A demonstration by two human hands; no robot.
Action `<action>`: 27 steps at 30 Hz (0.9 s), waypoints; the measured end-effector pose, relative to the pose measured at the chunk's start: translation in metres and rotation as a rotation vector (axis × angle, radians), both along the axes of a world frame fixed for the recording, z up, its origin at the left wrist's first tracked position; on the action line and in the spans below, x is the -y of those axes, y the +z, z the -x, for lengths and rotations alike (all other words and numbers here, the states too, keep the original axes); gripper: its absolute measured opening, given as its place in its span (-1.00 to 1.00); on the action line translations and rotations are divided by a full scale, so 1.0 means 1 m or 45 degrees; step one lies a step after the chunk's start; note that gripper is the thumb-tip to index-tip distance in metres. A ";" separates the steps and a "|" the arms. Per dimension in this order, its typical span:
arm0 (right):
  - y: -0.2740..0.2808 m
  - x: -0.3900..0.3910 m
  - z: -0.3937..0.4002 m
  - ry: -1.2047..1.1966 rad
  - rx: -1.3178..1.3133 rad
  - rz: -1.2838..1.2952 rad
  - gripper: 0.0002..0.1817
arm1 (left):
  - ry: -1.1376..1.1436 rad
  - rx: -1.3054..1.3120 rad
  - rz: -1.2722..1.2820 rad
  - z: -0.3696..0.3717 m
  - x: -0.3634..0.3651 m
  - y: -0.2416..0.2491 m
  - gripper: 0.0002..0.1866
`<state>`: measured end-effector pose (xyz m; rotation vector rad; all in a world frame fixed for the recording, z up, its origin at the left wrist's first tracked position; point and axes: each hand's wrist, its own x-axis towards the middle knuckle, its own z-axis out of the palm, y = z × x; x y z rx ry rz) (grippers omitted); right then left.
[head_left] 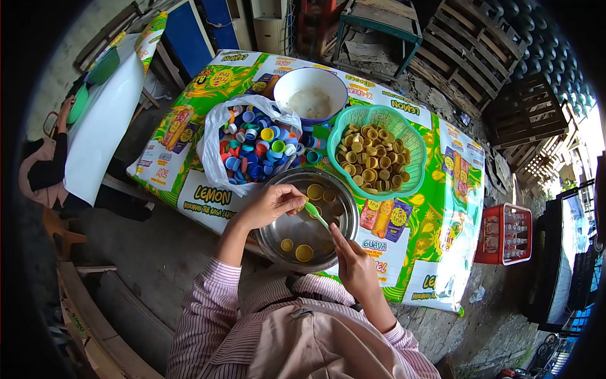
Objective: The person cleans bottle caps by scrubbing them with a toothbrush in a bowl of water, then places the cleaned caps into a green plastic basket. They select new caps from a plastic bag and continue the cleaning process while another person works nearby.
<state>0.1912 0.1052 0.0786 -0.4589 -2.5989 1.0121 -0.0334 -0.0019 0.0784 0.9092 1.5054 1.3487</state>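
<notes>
My left hand [276, 205] is closed in a pinch above the steel bowl [273, 243], on a small yellow thing mostly hidden by the fingers; it looks like a bottle cap. My right hand [356, 262] grips a slim light-green tool [320, 218] by its handle, its wider end close to the left fingertips. Whether it is a brush or a spoon I cannot make out. Several yellow bottle caps [304, 253] lie inside the bowl. Just behind the bowl sits a green plastic basket [415, 142] holding many yellow caps [372, 158].
A white plastic bag [210, 142] of mixed coloured caps [259, 145] stands left of the basket. Behind it is a white enamel basin [310, 79]. A printed sheet covers the table [435, 252]. A red bottle crate [504, 234] stands right; another person's hand [65, 114] shows far left.
</notes>
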 end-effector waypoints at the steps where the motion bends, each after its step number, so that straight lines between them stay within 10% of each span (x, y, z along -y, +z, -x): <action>1: -0.001 0.002 0.000 0.000 0.002 0.001 -0.41 | 0.008 -0.024 0.027 0.000 0.000 0.001 -0.77; 27: -0.004 0.006 0.001 -0.014 0.070 0.074 -0.39 | 0.009 -0.021 0.033 0.000 -0.001 -0.004 -0.77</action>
